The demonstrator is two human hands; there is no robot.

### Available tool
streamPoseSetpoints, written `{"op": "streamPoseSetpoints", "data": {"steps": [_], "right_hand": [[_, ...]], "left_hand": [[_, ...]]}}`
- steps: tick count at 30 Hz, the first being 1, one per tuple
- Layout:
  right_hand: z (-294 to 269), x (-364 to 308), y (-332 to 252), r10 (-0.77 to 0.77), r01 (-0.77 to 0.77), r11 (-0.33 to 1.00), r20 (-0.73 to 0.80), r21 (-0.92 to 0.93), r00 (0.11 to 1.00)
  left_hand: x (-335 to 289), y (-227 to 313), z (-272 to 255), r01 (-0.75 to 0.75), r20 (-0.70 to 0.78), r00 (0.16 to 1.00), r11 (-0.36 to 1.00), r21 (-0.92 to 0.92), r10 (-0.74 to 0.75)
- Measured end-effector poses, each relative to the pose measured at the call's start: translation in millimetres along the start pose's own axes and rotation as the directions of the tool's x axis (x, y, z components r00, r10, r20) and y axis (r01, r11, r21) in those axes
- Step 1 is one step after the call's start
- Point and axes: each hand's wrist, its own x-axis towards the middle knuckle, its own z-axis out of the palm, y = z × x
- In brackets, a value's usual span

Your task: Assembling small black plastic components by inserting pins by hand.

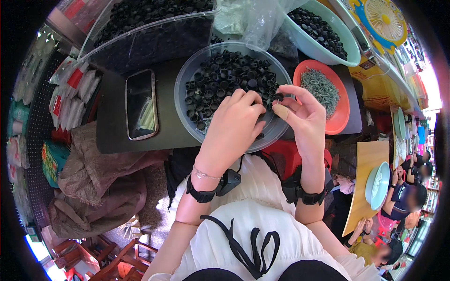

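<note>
Gripping a small black round plastic cap (278, 97) between thumb and forefinger, the right hand (307, 114) is held over a round translucent plastic basin (180, 93). The left hand (236, 114) is curled alongside; its grip cannot be told. Slender grey metal pieces (320, 89) are contained in an orange plastic dish (341, 117) rightward.

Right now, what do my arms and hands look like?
Your left hand is ungloved, with a thin bracelet, black wristband and dark wrist device. Your right hand has a beige thumb wrap and black wrist strap. White sleeves stop above both elbows.
</note>
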Motion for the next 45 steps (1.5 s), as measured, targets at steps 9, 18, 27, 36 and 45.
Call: {"op": "streamPoseSetpoints", "data": {"steps": [9, 18, 27, 36, 45], "right_hand": [[-7.6, -2.8, 11.0, -0.120, 0.128, 0.988, 0.094, -0.089, 0.988], [13.8, -8.9, -1.2, -0.434, 0.422, 0.818, 0.061, -0.391, 0.899], [16.1, -12.2, -4.0, -0.480, 0.478, 0.694, 0.149, -0.538, 0.864], [-5.9, -10.9, -0.2, 0.058, -0.113, 0.960, 0.213, 0.256, 0.975], [-9.2, -12.6, -3.8, 0.212, -0.331, 0.865, 0.322, 0.378, 0.923]], "left_hand": [[4.2, -4.2, 2.0, 0.059, -0.070, 0.995, 0.985, -0.165, -0.071], [-2.9, 6.0, -14.6, 0.025, -0.288, 0.947, 0.929, -0.370, -0.141], [-5.1, 7.3, -11.7, -0.047, -0.297, 0.953, 0.935, -0.351, -0.064], [-9.5, 6.2, -15.2, -0.168, -0.319, 0.947, 0.904, -0.394, 0.037], [-10.0, 2.2, -19.4, -0.264, -0.364, 0.918, 0.926, -0.271, 0.156]]}}
